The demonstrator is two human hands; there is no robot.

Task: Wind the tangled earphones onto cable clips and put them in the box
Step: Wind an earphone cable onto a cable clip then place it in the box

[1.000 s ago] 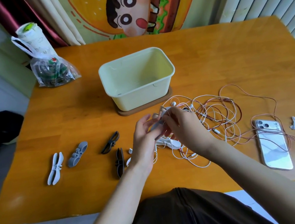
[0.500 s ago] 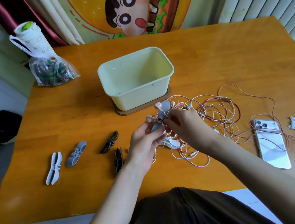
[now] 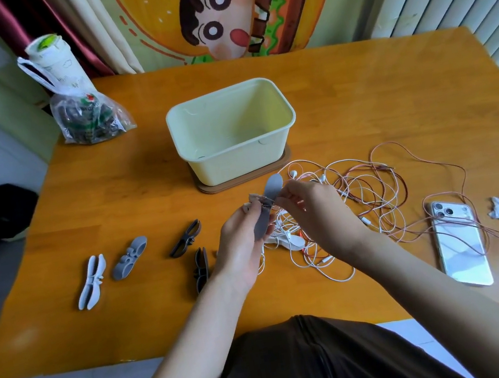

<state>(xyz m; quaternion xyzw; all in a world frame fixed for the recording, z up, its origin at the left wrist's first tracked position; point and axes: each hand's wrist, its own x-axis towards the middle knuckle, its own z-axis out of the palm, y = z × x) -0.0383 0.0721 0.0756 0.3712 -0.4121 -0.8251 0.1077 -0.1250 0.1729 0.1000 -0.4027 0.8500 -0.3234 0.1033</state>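
Above earphones (image 3: 361,183), left hand (image 3: 241,246), right hand (image 3: 316,212) round clip (image 3: 273,186) (seemingly tight)

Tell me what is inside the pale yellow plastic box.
Nothing visible inside the pale yellow plastic box: only bare floor and inner walls. Its near wall hides the floor's front strip.

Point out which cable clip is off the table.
The grey clip held between the left hand and right hand, above the tangled earphones. The white clip, the other grey clip and the two black clips lie loose on the table.
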